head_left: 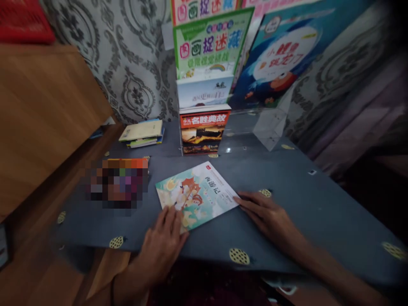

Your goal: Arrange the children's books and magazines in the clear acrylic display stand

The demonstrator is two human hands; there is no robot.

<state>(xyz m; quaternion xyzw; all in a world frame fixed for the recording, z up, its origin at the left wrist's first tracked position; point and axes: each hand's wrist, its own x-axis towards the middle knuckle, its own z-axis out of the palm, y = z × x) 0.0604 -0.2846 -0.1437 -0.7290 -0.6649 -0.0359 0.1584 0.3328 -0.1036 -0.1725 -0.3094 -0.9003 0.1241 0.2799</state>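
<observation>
A book (204,204) with a white and turquoise illustrated cover lies flat and slightly turned on the cloth-covered table (306,221). My left hand (165,233) rests on its lower left corner, fingers stretched over the cover and thumb near the bottom edge. At the right corner, the fingertips of my right hand (267,212) touch the book's edge, fingers extended, the palm beside it on the cloth. Behind the book stands a tiered clear rack with a red-topped book (204,132), a pale blue book (205,92) and a green book (213,44).
A small stack of books (142,132) lies at the back left. Nearer on the left is a pixelated object (119,182). A large blue picture book (277,59) leans at the back right above a clear plastic stand (270,125). A wooden cabinet (41,119) flanks the table's left.
</observation>
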